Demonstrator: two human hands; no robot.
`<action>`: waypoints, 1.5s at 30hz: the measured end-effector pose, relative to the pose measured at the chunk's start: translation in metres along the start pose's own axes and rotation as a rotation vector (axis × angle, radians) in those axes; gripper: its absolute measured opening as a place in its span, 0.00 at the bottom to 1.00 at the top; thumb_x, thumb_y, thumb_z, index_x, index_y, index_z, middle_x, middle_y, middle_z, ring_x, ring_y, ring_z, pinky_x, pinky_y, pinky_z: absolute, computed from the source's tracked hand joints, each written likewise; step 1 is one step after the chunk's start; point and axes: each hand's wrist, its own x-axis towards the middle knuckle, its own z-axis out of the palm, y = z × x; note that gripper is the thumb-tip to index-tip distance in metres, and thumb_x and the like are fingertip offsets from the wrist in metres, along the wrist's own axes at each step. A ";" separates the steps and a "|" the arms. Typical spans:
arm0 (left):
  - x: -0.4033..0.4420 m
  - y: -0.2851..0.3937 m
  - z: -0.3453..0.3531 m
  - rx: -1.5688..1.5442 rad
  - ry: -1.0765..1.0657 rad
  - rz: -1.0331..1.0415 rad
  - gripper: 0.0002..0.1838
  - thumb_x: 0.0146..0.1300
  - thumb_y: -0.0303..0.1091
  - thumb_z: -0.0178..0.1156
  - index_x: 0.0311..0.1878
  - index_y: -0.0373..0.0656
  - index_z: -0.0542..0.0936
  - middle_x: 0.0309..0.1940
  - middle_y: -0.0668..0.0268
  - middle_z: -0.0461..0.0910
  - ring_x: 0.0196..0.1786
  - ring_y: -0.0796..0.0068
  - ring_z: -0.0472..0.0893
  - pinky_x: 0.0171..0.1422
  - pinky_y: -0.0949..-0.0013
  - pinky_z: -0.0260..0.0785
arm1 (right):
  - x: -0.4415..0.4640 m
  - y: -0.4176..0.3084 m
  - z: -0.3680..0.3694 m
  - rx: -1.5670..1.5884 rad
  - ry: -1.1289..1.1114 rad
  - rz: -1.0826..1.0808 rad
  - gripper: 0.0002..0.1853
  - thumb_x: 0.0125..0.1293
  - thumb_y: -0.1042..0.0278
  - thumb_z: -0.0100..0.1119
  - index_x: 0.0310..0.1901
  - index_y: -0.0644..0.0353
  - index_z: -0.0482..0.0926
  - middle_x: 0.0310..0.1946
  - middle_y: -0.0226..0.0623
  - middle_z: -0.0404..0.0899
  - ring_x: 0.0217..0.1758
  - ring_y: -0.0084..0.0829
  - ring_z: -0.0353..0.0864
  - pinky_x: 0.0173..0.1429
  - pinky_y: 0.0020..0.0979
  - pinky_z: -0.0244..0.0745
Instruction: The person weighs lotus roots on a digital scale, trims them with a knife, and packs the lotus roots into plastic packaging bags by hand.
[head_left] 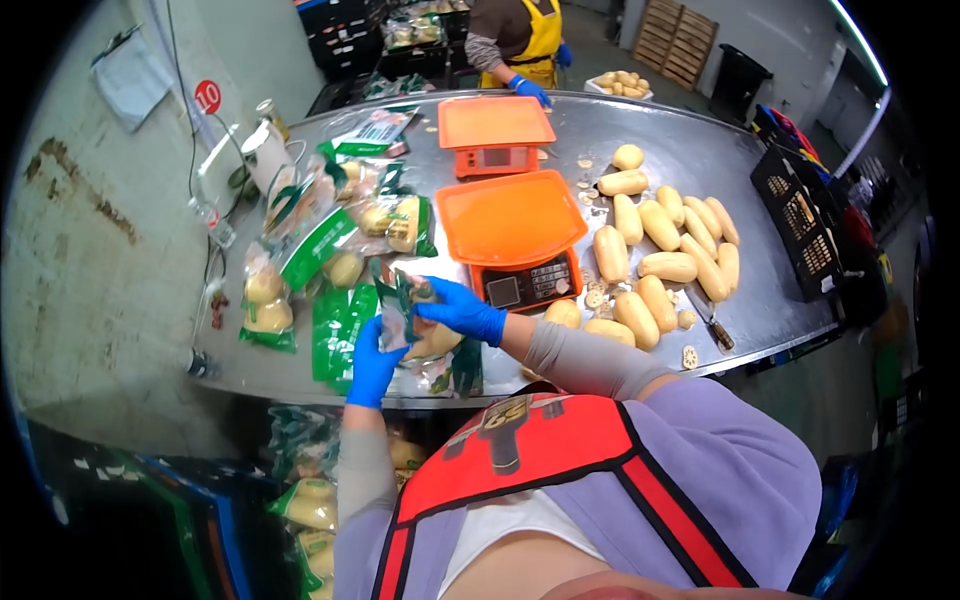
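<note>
In blue gloves, my two hands meet at the left-centre of the metal table. My left hand grips the lower left side of a clear and dark-green plastic bag. From the right, my right hand holds the same bag near its upper part. Just below my hands lies a filled bag of lotus root, partly covered by them. Flat green bags lie to the left of my left hand. An orange scale stands right beyond my right hand, its pan bare.
Peeled lotus roots are spread over the right of the table, near a knife. Filled bags lie at left. A second orange scale, a black crate and a co-worker's gloved hand are farther off.
</note>
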 end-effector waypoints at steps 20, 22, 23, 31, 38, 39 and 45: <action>0.000 0.001 0.021 0.272 -0.054 0.032 0.26 0.39 0.30 0.69 0.44 0.38 0.74 0.35 0.58 0.77 0.42 0.63 0.78 0.47 0.64 0.71 | -0.023 -0.055 -0.017 -0.001 0.189 -0.289 0.29 0.53 0.73 0.57 0.60 0.61 0.68 0.58 0.42 0.69 0.61 0.33 0.68 0.64 0.33 0.62; -0.004 0.004 0.023 0.300 -0.016 0.072 0.24 0.41 0.27 0.67 0.45 0.38 0.74 0.37 0.59 0.77 0.43 0.64 0.78 0.48 0.65 0.71 | -0.025 -0.104 -0.027 -0.268 0.148 -0.496 0.26 0.54 0.77 0.56 0.58 0.58 0.70 0.55 0.42 0.73 0.59 0.34 0.72 0.65 0.32 0.61; -0.006 0.005 0.025 0.302 -0.018 0.070 0.24 0.41 0.27 0.67 0.45 0.38 0.74 0.37 0.59 0.77 0.43 0.64 0.78 0.48 0.65 0.71 | -0.029 -0.118 -0.027 -0.265 0.149 -0.495 0.26 0.54 0.77 0.56 0.58 0.58 0.70 0.55 0.42 0.73 0.59 0.34 0.72 0.65 0.32 0.61; 0.014 0.010 0.028 0.222 0.235 0.309 0.09 0.47 0.22 0.62 0.33 0.41 0.75 0.30 0.66 0.73 0.34 0.74 0.72 0.41 0.71 0.67 | -0.020 -0.124 -0.019 -0.921 -0.048 -0.466 0.16 0.54 0.62 0.62 0.43 0.58 0.75 0.35 0.40 0.78 0.38 0.43 0.78 0.40 0.36 0.73; 0.010 0.015 0.033 0.552 0.460 0.500 0.09 0.45 0.24 0.63 0.30 0.40 0.74 0.27 0.60 0.73 0.31 0.62 0.72 0.37 0.65 0.65 | -0.029 -0.106 -0.020 -0.870 -0.108 -0.312 0.14 0.54 0.67 0.59 0.43 0.56 0.75 0.36 0.42 0.77 0.39 0.43 0.78 0.43 0.37 0.74; 0.008 0.004 0.037 0.592 0.395 0.476 0.10 0.42 0.25 0.63 0.30 0.42 0.75 0.26 0.60 0.74 0.32 0.59 0.74 0.37 0.63 0.66 | -0.030 -0.093 -0.020 -0.821 -0.102 -0.261 0.12 0.54 0.69 0.57 0.42 0.56 0.75 0.36 0.43 0.77 0.40 0.45 0.78 0.44 0.38 0.74; -0.027 -0.001 0.051 0.768 0.042 0.268 0.26 0.36 0.32 0.67 0.44 0.45 0.75 0.44 0.57 0.75 0.51 0.54 0.72 0.57 0.53 0.60 | -0.060 -0.029 -0.045 -0.261 -0.226 0.114 0.11 0.56 0.72 0.49 0.40 0.64 0.77 0.31 0.43 0.77 0.37 0.32 0.78 0.45 0.31 0.72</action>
